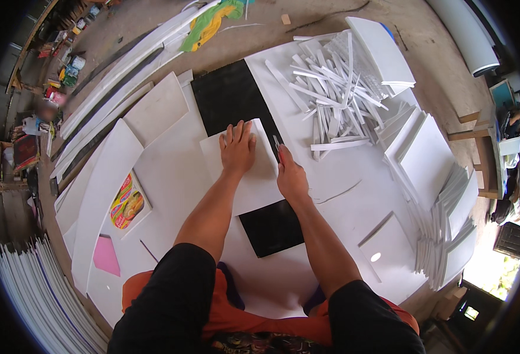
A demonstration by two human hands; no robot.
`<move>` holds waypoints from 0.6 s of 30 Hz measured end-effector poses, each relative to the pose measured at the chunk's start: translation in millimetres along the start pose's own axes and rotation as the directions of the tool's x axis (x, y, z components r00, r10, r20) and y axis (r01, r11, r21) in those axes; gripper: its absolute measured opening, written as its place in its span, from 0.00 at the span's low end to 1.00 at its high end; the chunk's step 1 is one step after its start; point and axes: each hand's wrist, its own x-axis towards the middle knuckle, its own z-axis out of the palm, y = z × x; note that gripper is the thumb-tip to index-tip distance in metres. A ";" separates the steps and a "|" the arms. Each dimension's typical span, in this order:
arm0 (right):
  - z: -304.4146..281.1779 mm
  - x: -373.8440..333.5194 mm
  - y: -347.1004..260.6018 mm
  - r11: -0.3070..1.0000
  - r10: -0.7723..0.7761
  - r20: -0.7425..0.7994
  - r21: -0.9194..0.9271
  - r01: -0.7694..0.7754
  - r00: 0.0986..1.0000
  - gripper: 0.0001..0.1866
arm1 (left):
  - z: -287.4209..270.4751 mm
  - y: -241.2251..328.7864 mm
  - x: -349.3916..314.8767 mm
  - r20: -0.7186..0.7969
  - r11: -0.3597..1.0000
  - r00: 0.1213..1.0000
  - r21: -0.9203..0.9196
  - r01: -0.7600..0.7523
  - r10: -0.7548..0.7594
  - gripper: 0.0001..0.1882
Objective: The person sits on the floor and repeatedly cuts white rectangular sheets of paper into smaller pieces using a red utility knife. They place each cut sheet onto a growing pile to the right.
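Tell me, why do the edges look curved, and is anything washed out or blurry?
Head view: fisheye lens bends the stacked white sheets near the rim; daylight blows out the lower right corner; a small bright spot sits on a white board; the hands stay sharp, the far left shelves blurred.

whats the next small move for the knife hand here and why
Probably draw the cutter toward the body along the white sheet's right edge: the left hand lies flat pinning it on the black mat, and the right hand holds the blade at the far end.

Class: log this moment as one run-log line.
left hand: flat on white sheet | right hand: holds knife at sheet edge | under: black mat
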 end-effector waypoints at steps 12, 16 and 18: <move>21.2 70.8 -43.1 0.926 0.103 0.153 -0.377 -0.039 0.983 0.35 | -14.7 7.0 4.6 0.098 0.999 0.995 0.041 0.034 -0.037 0.26; 23.1 75.1 -42.0 0.925 0.118 0.179 -0.377 -0.043 0.977 0.35 | -10.8 3.9 3.4 0.068 0.999 0.998 0.048 0.007 -0.010 0.26; 24.4 75.6 -42.9 0.925 0.121 0.187 -0.376 -0.042 0.975 0.35 | -9.7 2.3 3.0 0.053 0.999 0.999 0.051 -0.004 0.002 0.26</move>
